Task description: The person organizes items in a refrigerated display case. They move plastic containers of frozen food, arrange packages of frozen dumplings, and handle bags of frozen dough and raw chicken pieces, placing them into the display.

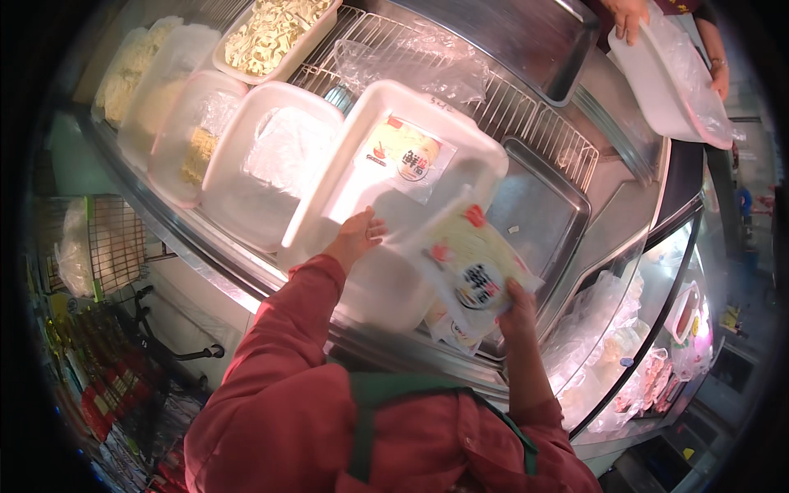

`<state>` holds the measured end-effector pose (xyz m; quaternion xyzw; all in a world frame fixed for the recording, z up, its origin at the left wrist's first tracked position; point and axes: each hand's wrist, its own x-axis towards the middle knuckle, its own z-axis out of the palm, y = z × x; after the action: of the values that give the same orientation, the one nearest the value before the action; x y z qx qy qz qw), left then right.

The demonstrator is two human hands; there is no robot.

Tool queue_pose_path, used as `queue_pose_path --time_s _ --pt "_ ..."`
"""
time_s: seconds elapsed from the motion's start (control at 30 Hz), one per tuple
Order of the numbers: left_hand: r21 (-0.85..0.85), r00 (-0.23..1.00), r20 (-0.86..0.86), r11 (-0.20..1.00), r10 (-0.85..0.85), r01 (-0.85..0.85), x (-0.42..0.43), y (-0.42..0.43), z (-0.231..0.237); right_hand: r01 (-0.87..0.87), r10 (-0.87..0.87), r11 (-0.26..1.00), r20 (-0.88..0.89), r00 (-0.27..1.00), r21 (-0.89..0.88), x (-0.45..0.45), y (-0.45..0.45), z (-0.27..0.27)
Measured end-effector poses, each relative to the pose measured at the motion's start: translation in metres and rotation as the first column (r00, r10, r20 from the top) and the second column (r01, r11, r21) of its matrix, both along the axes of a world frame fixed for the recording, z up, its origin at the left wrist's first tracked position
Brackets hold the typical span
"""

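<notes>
My right hand (519, 308) grips the lower right edge of a printed plastic packet of noodles (471, 262), held tilted over the right side of a white plastic tub (394, 289). Inside that tub, towards its far end, a similar packet (407, 157) lies flat. Over the tub's left side is my left hand (359, 234), its fingers apart and nothing in them. Partly under the held packet, another printed packet (457, 333) lies by the metal tray (555, 203) on the right.
Tubs with noodles (262, 40) and a tub with a white plastic bag (290, 148) stand left. Beyond is a wire rack (524, 111) with clear plastic film (419, 68). At the upper right, another person's hands hold a white tub (662, 86). Curved glass edges the display case (653, 308).
</notes>
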<state>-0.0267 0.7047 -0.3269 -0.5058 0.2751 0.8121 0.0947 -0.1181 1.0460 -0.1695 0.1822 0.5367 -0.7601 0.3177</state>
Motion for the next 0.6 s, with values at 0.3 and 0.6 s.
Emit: queue_pose_path --time_s 0.3,0.6 --pt "-0.156 0.829 -0.035 0.816 0.558 -0.556 0.028 -0.019 0.023 -0.224 0.238 0.962 -0.080 0.968 0.155 -0.018 -0.158 -0.092" --pt "0.031 0.983 0.125 0.990 0.132 -0.137 0.022 0.001 -0.048 -0.148 0.383 0.631 -0.141 0.913 0.762 0.013 0.007 -0.113"
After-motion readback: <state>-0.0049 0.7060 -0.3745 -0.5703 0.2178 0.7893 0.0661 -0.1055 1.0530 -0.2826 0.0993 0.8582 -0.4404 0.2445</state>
